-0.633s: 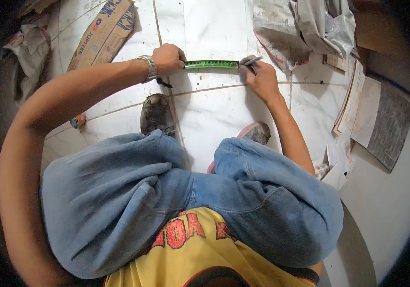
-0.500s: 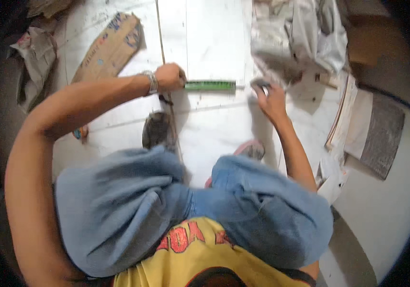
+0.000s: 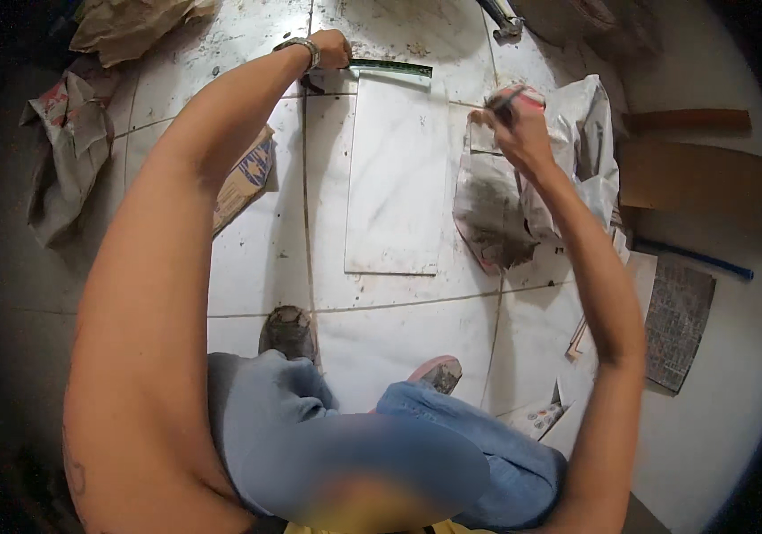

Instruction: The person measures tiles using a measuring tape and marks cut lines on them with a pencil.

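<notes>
A long white marbled tile (image 3: pixel 391 178) lies on the floor ahead of me. Across its far end runs a narrow green-and-black ruler-like strip (image 3: pixel 394 67). My left hand (image 3: pixel 331 49) is closed around the strip's left end. Off to the right, above some crumpled sacking, my right hand (image 3: pixel 520 125) is closed on a small red and dark object (image 3: pixel 523 96). Motion blur hides its exact kind. The right hand is apart from both the strip and the tile.
Crumpled grey-white sacks (image 3: pixel 590 133) lie right of the tile. Printed cardboard (image 3: pixel 245 176) and brown paper (image 3: pixel 127 31) are at the left. Beyond the right arm are a dark textured panel (image 3: pixel 681 325) and a blue rod (image 3: pixel 697 256). My feet rest on the near floor.
Both hands have reached farther away. The strip has gone from the tile's near end to its far end in my left hand. The right hand has lifted off to the right.
</notes>
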`<state>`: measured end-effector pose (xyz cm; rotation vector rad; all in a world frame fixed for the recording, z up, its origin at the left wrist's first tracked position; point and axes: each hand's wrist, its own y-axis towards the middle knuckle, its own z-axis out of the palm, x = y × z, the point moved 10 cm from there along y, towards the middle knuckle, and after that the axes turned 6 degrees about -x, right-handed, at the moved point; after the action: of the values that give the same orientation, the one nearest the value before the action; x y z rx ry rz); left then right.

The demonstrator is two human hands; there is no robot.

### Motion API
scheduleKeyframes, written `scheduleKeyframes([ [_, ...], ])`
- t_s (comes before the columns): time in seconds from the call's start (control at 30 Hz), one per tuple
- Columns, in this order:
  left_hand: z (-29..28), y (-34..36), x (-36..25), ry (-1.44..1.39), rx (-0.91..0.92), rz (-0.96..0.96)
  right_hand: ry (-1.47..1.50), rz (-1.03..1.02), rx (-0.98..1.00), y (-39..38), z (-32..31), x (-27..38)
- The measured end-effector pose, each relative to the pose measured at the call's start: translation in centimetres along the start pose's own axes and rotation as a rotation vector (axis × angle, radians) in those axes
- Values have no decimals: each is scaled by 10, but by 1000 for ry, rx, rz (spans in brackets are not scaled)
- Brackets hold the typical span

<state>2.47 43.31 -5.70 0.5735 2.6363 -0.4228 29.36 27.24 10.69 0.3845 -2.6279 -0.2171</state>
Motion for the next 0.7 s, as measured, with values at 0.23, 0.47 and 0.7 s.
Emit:
scheduleKeyframes([
  [0.23, 10, 28, 14, 117, -12, 3, 393, 366, -220, 36, 86, -63],
  [0.47, 19, 35, 12, 65, 32, 54, 368, 505, -250, 43, 113, -96],
  [0.7, 22, 40, 12, 10, 77, 73, 408, 522, -331, 50, 121, -115],
])
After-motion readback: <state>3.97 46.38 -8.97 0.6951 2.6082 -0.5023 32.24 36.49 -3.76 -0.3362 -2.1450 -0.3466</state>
